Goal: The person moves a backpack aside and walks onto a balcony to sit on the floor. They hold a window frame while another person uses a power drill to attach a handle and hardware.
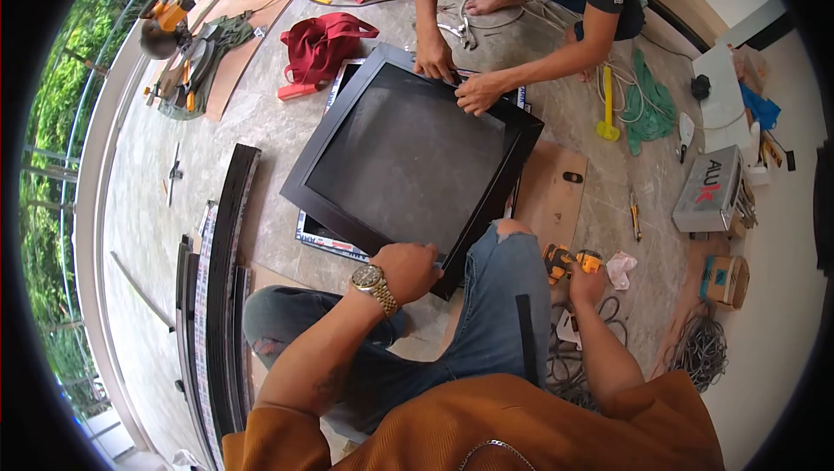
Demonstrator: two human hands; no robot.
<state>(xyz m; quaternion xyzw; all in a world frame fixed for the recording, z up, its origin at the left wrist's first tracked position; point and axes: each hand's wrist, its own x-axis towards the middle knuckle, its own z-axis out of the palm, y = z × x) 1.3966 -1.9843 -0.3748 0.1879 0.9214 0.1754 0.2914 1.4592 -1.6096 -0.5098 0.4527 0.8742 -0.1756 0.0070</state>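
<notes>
A dark framed panel with a mesh-like grey middle (pixel 408 154) lies tilted over other framed pieces on the floor. My left hand (pixel 406 273), with a watch on the wrist, rests at the panel's near edge, its fingers curled on the frame. Off to the right, beside my knee, my right hand (pixel 588 284) is closed on a yellow and black power drill (pixel 560 261). Across the panel, a co-worker's two hands (pixel 476 93) touch the far edge of the frame.
Long dark profiles (pixel 228 297) lie at the left. A red bag (pixel 320 47) is beyond the panel. On the right are a yellow hammer-like tool (pixel 607 115), green cloth (pixel 650 106), a silver case (pixel 708 191) and coiled cables (pixel 698 351). A co-worker crouches opposite.
</notes>
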